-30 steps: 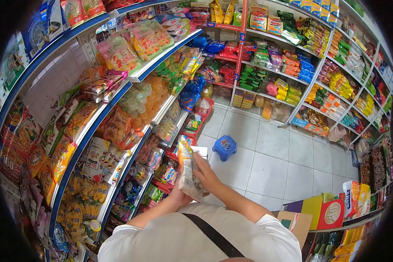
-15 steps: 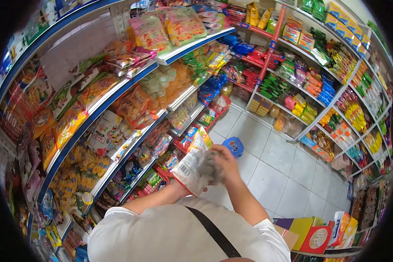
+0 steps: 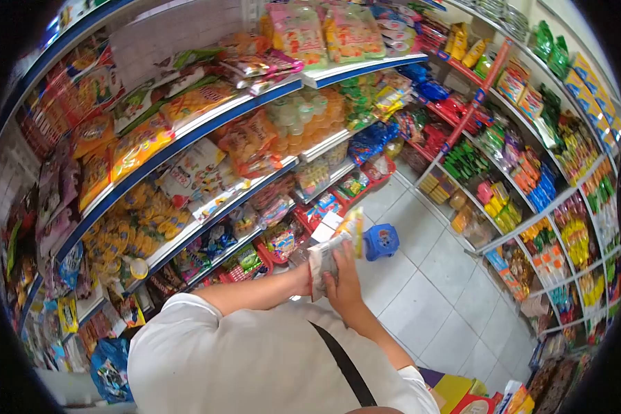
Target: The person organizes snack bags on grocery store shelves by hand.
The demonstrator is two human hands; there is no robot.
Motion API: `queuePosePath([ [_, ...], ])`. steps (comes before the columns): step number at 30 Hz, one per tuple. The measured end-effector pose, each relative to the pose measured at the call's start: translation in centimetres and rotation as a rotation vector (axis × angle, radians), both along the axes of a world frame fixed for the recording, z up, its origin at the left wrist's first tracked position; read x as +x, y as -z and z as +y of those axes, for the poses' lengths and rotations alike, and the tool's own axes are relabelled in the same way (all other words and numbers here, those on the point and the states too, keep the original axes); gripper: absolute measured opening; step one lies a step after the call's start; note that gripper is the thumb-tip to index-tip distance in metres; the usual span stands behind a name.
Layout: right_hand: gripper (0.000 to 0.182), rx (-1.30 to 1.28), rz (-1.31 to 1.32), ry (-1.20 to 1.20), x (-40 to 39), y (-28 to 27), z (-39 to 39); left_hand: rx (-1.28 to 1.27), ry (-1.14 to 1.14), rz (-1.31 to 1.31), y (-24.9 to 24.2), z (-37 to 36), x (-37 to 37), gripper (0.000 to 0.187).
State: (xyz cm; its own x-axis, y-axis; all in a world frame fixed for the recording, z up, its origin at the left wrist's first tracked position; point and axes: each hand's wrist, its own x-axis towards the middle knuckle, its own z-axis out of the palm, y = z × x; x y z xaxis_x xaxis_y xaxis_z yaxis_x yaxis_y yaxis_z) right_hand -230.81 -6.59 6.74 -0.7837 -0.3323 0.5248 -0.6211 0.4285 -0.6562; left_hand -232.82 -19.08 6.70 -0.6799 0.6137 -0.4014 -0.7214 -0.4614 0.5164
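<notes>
In front of my chest, a white and yellow snack bag [image 3: 354,226] is tilted between my hands. My left hand [image 3: 301,278] grips its near left side, with the fingers partly hidden behind it. Against the bag's face lies my right hand [image 3: 345,281], pressing a crumpled grey cloth [image 3: 326,263] that shows only in part between fingers and bag. Just beyond the bag, a blue plastic stool [image 3: 381,241] stands on the floor.
Left of me curve shelves [image 3: 186,134] packed with candy bags and jelly cups [image 3: 297,117]. Red baskets [image 3: 276,245] of sweets line the lowest level. More stocked shelves [image 3: 524,165] stand right, beyond the tiled floor [image 3: 428,303]. Colourful boxes [image 3: 455,393] sit near my right elbow.
The bag has turned more upright and edge-on. My right hand, blurred with the cloth before, now rests against the bag. The whole view has shifted as my head turned left.
</notes>
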Motion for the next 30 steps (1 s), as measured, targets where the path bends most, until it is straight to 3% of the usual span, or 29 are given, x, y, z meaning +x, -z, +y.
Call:
queuePosePath([
  [3, 0.05, -0.055, 0.181, 0.141, -1.3, -0.1, 0.6, 0.087, 0.169, 0.053, 1.6, -0.7, -0.6, 0.062],
  [5, 0.045, -0.039, 0.14, 0.313, -2.4, -0.6, 1.0, 0.202, 0.261, 0.183, 2.2, -1.4, -0.7, 0.061],
  [7, 0.042, -0.035, 0.072, 0.427, -4.5, 0.9, 2.7, 0.114, 0.248, 0.085, 1.7, -1.9, -0.7, 0.057],
  [10, 0.038, -0.247, -0.584, 0.329, -6.6, 2.7, 6.1, 0.215, 0.303, -0.068, 1.6, -4.4, -0.9, 0.057],
  [11, 0.036, -0.371, -0.643, 0.329, -7.1, 4.6, 7.2, 0.39, 0.314, -0.023, 0.6, -5.4, -1.1, 0.048],
  [13, 0.033, -0.614, -0.753, 0.327, -6.6, 9.2, 9.5, -0.094, -0.059, 0.177, -2.3, -6.2, -1.5, 0.058],
  [14, 0.033, -0.68, -0.807, 0.333, -5.9, 9.5, 9.9, -0.143, -0.288, 0.356, 0.8, -7.5, -4.2, 0.059],
  [18, 0.03, -0.791, -1.026, 0.335, -3.0, 11.6, 11.9, -0.069, -0.638, 0.534, -9.2, -17.6, -5.6, 0.064],
  [19, 0.029, -0.784, -1.073, 0.329, -2.5, 12.6, 12.4, 0.05, -0.618, 0.813, -9.6, -21.0, -7.7, 0.063],
  [21, 0.026, -0.725, -1.117, 0.288, -1.5, 14.0, 13.0, -0.003, -0.617, 1.182, -16.1, -25.0, -8.6, 0.064],
  [22, 0.026, -0.697, -1.136, 0.292, -1.2, 14.5, 13.2, -0.383, -0.844, 0.954, -17.8, -27.9, -9.7, 0.066],
  [23, 0.025, -0.668, -1.154, 0.298, -0.7, 15.1, 13.5, -0.311, -0.867, 1.1, -20.2, -27.5, -9.8, 0.06],
  [25, 0.023, -0.667, -1.114, 0.339, -0.5, 17.3, 14.1, -0.977, -0.878, 1.218, -22.2, -31.4, -12.1, 0.053],
  [27, 0.023, -0.678, -1.101, 0.367, -0.2, 18.5, 14.6, -1.629, -0.498, 1.191, -23.9, -33.6, -13.1, 0.052],
  [30, 0.022, -0.739, -1.143, 0.41, 0.4, 19.1, 15.1, -2.3, -0.108, 0.79, -23.1, -34.6, -14.6, 0.051],
])
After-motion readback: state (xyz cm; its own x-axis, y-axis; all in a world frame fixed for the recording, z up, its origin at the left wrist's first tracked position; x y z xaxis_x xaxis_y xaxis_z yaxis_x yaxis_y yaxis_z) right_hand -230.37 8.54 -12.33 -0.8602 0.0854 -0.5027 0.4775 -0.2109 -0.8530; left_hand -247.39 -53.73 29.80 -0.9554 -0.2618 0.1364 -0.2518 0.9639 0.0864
